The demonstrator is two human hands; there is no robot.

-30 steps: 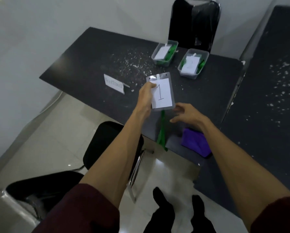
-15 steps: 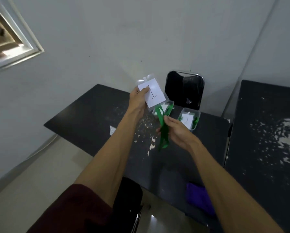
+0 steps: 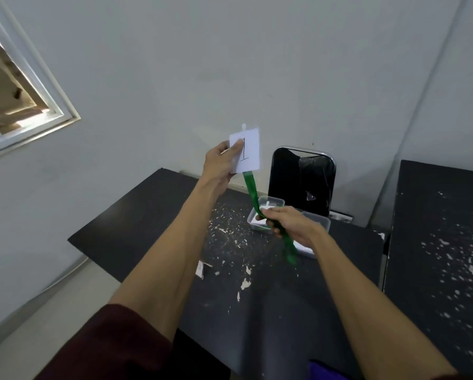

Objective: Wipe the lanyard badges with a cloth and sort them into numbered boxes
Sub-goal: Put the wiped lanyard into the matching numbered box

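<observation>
My left hand (image 3: 221,163) holds up a clear badge (image 3: 247,152) with a white card marked "1", thumb pinching its left edge, high above the black table (image 3: 153,215). A green lanyard (image 3: 253,192) hangs from the badge down to my right hand (image 3: 287,222), which grips the strap; its loose end (image 3: 290,252) dangles below the fist. Two clear plastic boxes stand behind: the left box (image 3: 273,201) holds white cards, the right box (image 3: 319,219) is mostly hidden by my right hand. A purple cloth (image 3: 324,370) shows at the bottom edge.
A black chair (image 3: 302,178) stands behind the table against the wall. A second black table (image 3: 443,242) with flaking paint is on the right. A small white paper label (image 3: 200,269) lies near my left forearm. A window (image 3: 13,100) is at the upper left.
The view tilted upward. My left hand raised the badge higher and my right hand closed on the green lanyard, drawing it down and to the right over the boxes.
</observation>
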